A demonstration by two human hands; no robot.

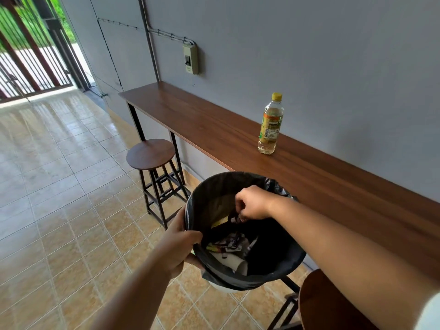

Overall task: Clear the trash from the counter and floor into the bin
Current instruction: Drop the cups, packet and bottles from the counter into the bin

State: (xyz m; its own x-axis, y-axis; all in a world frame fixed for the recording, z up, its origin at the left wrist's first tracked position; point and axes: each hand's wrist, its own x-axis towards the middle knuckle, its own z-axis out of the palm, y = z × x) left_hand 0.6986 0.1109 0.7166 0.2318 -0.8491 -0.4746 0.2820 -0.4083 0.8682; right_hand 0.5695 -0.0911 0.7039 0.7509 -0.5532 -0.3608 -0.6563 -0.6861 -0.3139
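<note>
A bin (278, 272) lined with a black bag is held up off the floor, tilted toward me, next to the counter edge. My left hand (178, 244) grips its near rim. My right hand (252, 202) reaches over the bin's mouth, its fingers pinched on a small dark wrapper (234, 219). Wrappers and crumpled paper (228, 248) lie at the bottom of the bin. A plastic bottle (270, 125) with a yellow cap and a little pale liquid stands upright on the long wooden counter (214, 129) against the wall.
A round wooden stool (150, 154) on a black frame stands by the counter, left of the bin. A second stool (319, 303) is at the lower right under my right arm. Tan tiled floor (59, 186) stretches left toward a barred gate (28, 63).
</note>
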